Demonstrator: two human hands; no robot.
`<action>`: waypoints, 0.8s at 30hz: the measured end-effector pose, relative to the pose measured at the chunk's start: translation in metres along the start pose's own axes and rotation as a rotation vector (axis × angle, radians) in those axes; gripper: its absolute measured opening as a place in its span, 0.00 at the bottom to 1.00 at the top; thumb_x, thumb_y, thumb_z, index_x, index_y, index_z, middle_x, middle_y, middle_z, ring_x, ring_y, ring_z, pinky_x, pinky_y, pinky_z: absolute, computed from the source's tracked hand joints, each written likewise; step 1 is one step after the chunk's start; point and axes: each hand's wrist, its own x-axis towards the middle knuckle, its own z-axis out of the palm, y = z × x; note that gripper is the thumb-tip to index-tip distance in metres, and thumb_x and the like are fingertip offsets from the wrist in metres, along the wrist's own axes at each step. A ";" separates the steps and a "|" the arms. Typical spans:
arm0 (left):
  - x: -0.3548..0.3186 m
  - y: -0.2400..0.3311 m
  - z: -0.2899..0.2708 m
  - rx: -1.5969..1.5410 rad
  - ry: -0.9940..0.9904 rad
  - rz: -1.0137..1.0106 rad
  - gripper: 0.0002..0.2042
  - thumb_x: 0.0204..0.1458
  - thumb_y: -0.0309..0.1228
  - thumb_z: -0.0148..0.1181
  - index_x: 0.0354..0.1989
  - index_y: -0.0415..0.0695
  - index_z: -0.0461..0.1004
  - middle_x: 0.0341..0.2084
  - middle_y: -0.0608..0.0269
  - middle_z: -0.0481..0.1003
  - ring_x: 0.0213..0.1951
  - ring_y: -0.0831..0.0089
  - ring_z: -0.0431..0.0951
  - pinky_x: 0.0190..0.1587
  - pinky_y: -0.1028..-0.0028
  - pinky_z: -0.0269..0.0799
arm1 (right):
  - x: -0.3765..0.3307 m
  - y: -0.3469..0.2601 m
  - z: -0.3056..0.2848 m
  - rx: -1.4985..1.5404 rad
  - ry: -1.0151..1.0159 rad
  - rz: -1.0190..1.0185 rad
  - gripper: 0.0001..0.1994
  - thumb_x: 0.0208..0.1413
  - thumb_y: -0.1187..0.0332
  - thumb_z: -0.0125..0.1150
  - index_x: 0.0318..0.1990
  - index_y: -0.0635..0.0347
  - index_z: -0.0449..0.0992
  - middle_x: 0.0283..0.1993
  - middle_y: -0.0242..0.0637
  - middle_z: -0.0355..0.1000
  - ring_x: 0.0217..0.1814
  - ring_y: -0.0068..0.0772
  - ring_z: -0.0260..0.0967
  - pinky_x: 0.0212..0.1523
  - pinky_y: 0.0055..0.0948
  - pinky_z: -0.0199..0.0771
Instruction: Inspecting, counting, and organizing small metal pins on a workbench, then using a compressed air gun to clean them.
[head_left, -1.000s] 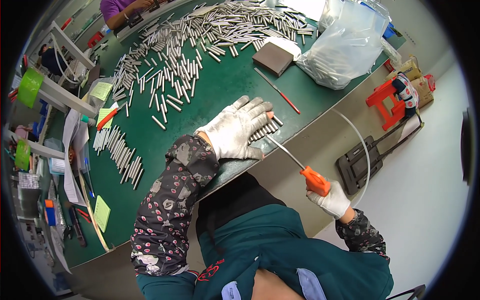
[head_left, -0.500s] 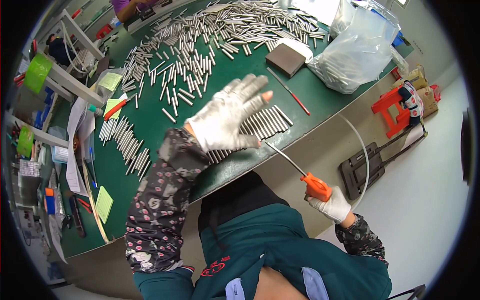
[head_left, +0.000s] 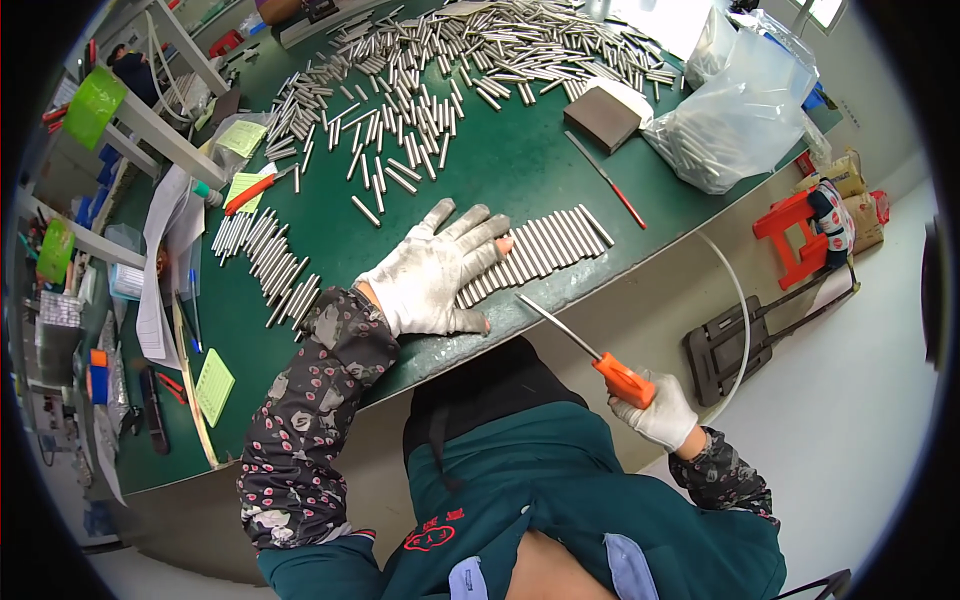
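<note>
My left hand (head_left: 432, 268), in a white glove with bare fingertips, lies flat with fingers spread at the left end of a row of short metal pins (head_left: 545, 252). It covers part of the row. Over by the table's front edge, my right hand (head_left: 662, 412), also gloved, is wrapped round the orange handle of an air blow gun (head_left: 625, 380). The gun's long thin metal nozzle points up and left, its tip close to the near side of the row. A pale hose (head_left: 742, 330) runs down to the right hand.
A large heap of loose pins (head_left: 450, 60) spreads across the far side of the green table (head_left: 520, 150). A second pin group (head_left: 265, 265) lies left. At the right are a dark block (head_left: 602, 120), a red-handled file (head_left: 625, 205) and a plastic bag of pins (head_left: 715, 140). Papers (head_left: 160, 270) lie left.
My left hand has come down from above the row to its left end, uncovering more pins. The blow gun has shifted slightly left and down. The view has shifted a little.
</note>
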 end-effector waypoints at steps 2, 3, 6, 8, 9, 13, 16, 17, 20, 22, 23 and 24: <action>-0.001 0.001 0.000 -0.003 0.005 -0.002 0.45 0.39 0.66 0.46 0.59 0.41 0.53 0.59 0.49 0.53 0.62 0.53 0.49 0.62 0.53 0.38 | 0.003 -0.005 0.000 0.090 0.065 0.071 0.08 0.41 0.72 0.60 0.29 0.64 0.72 0.23 0.42 0.69 0.24 0.40 0.68 0.29 0.28 0.68; -0.001 0.001 0.000 -0.005 0.007 -0.006 0.45 0.39 0.66 0.46 0.59 0.41 0.53 0.59 0.49 0.53 0.62 0.53 0.49 0.62 0.53 0.38 | 0.004 -0.006 0.000 0.184 0.135 0.146 0.07 0.41 0.71 0.60 0.29 0.64 0.72 0.23 0.42 0.69 0.24 0.40 0.68 0.29 0.28 0.68; -0.002 -0.001 -0.001 -0.009 0.016 0.008 0.45 0.39 0.64 0.48 0.59 0.41 0.52 0.59 0.49 0.53 0.62 0.53 0.49 0.62 0.53 0.38 | 0.000 -0.004 0.003 -0.002 -0.015 -0.012 0.07 0.41 0.71 0.60 0.29 0.64 0.72 0.23 0.42 0.69 0.24 0.40 0.68 0.29 0.28 0.69; -0.002 0.000 0.001 -0.014 0.026 0.003 0.45 0.38 0.64 0.49 0.59 0.41 0.52 0.59 0.49 0.53 0.62 0.53 0.49 0.62 0.53 0.38 | 0.001 -0.001 0.004 0.049 0.031 0.067 0.07 0.41 0.71 0.60 0.28 0.64 0.72 0.23 0.41 0.70 0.24 0.39 0.68 0.29 0.27 0.69; -0.001 0.000 0.001 -0.016 0.035 0.002 0.45 0.38 0.64 0.49 0.59 0.41 0.52 0.59 0.49 0.53 0.62 0.53 0.49 0.62 0.53 0.38 | 0.002 0.001 0.004 0.102 0.080 0.145 0.07 0.41 0.71 0.60 0.28 0.64 0.72 0.24 0.41 0.70 0.24 0.39 0.69 0.29 0.27 0.69; -0.001 0.001 -0.001 -0.023 0.021 -0.009 0.46 0.37 0.63 0.51 0.59 0.41 0.52 0.59 0.49 0.53 0.62 0.53 0.49 0.62 0.53 0.39 | 0.000 -0.002 0.009 -0.022 -0.045 -0.007 0.07 0.41 0.72 0.60 0.28 0.64 0.72 0.24 0.42 0.70 0.25 0.40 0.69 0.29 0.27 0.69; 0.001 0.002 -0.002 -0.023 0.044 -0.005 0.46 0.35 0.62 0.53 0.59 0.41 0.52 0.59 0.49 0.54 0.62 0.53 0.50 0.62 0.53 0.39 | 0.002 0.008 0.012 0.103 0.056 0.071 0.08 0.41 0.70 0.60 0.29 0.64 0.73 0.24 0.42 0.70 0.25 0.42 0.69 0.29 0.29 0.69; 0.001 0.002 -0.003 -0.012 0.037 -0.012 0.45 0.37 0.61 0.53 0.58 0.39 0.54 0.59 0.51 0.54 0.62 0.55 0.50 0.62 0.54 0.40 | 0.003 0.004 0.012 0.107 0.051 0.070 0.08 0.41 0.70 0.60 0.29 0.64 0.73 0.24 0.42 0.70 0.25 0.42 0.69 0.29 0.29 0.69; -0.001 0.002 -0.001 -0.011 0.040 -0.020 0.43 0.37 0.60 0.53 0.57 0.38 0.56 0.58 0.52 0.55 0.62 0.57 0.50 0.63 0.55 0.41 | 0.007 -0.003 0.012 0.045 -0.019 0.000 0.10 0.42 0.69 0.60 0.33 0.63 0.73 0.24 0.42 0.70 0.25 0.40 0.69 0.30 0.28 0.69; 0.000 0.002 0.000 -0.023 0.054 -0.018 0.43 0.37 0.59 0.54 0.57 0.38 0.56 0.58 0.52 0.55 0.62 0.57 0.51 0.63 0.55 0.41 | 0.006 -0.008 0.009 0.043 -0.039 0.050 0.11 0.42 0.70 0.59 0.34 0.63 0.73 0.24 0.43 0.70 0.25 0.40 0.69 0.31 0.28 0.69; 0.000 0.002 -0.001 -0.034 0.059 -0.009 0.43 0.37 0.58 0.55 0.57 0.37 0.56 0.58 0.51 0.55 0.62 0.57 0.51 0.63 0.56 0.41 | 0.005 -0.010 0.008 0.043 -0.059 0.101 0.11 0.42 0.70 0.59 0.35 0.63 0.73 0.24 0.43 0.70 0.26 0.39 0.70 0.31 0.28 0.69; 0.000 0.003 -0.002 -0.045 0.064 0.000 0.43 0.36 0.57 0.57 0.57 0.37 0.56 0.58 0.50 0.55 0.61 0.56 0.51 0.63 0.56 0.41 | 0.003 -0.006 0.011 -0.034 -0.117 0.023 0.12 0.42 0.70 0.59 0.35 0.64 0.73 0.25 0.43 0.71 0.26 0.38 0.71 0.31 0.27 0.70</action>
